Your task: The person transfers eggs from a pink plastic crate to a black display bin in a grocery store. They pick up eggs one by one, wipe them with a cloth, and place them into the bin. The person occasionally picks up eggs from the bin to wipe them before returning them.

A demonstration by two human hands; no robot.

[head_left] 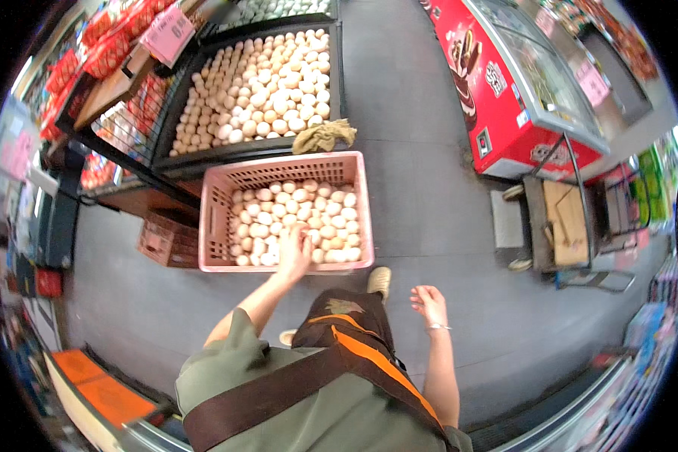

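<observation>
A pink plastic crate (285,164) full of loose pale brown eggs (327,231) stands in front of me. My left hand (295,251) reaches over its near wall, fingers on or just above the eggs; whether it grips one I cannot tell. Held out over the floor to the right, my right hand (427,302) is loosely curled, with a bracelet at the wrist, and no object shows in it. Past the crate, a black display tray (248,150) holds many more eggs. A crumpled olive cloth (324,137) lies at the tray's near right corner.
A red chest freezer (500,107) stands at the right, with a cart carrying a flattened cardboard piece (565,220) near it. Another crate (166,240) is on the floor at the left. Red net bags (107,53) fill a shelf at upper left. My shoe (379,281) is close to the pink crate.
</observation>
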